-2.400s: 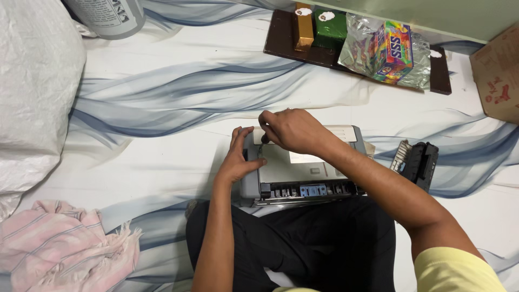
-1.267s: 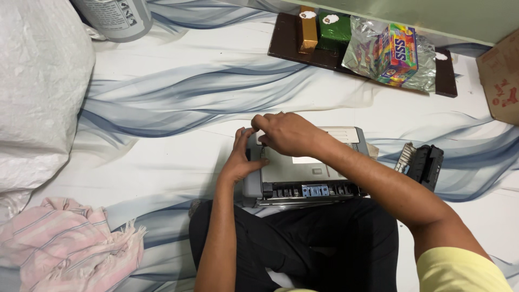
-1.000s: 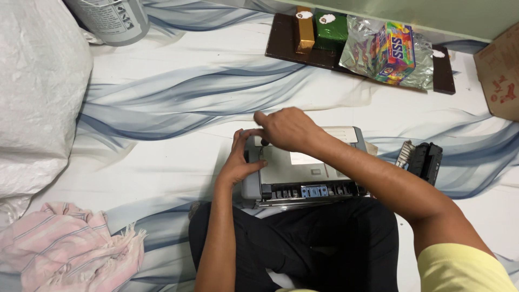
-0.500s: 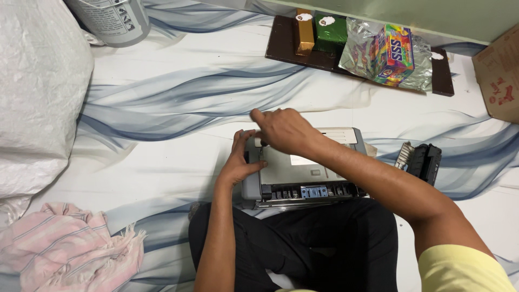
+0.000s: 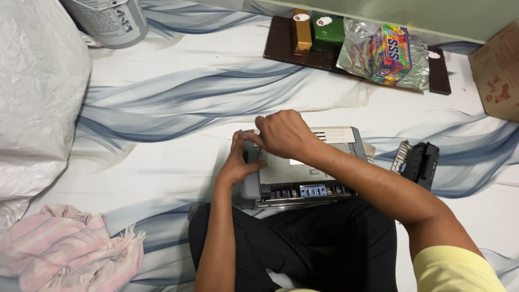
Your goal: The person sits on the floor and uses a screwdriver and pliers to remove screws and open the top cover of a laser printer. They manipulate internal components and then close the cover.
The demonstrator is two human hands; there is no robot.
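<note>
Grey boxy plastic printer (image 5: 303, 173) sits on the wave-patterned floor sheet (image 5: 178, 103), against the lap. Left hand (image 5: 240, 162) clasps its left corner. Right hand (image 5: 284, 135), fingers curled, presses there; any grip hidden. Black cartridge (image 5: 419, 162) lies just right; pink striped cloth (image 5: 59, 251) lower left.

Even, soft indoor light from above; faint shadows under the arms, glare on the foil bag (image 5: 378, 51), sharp focus throughout.

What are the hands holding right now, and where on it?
The left hand grips the grey printer at its left end; the right hand rests on its top left corner, any tool hidden.
</note>
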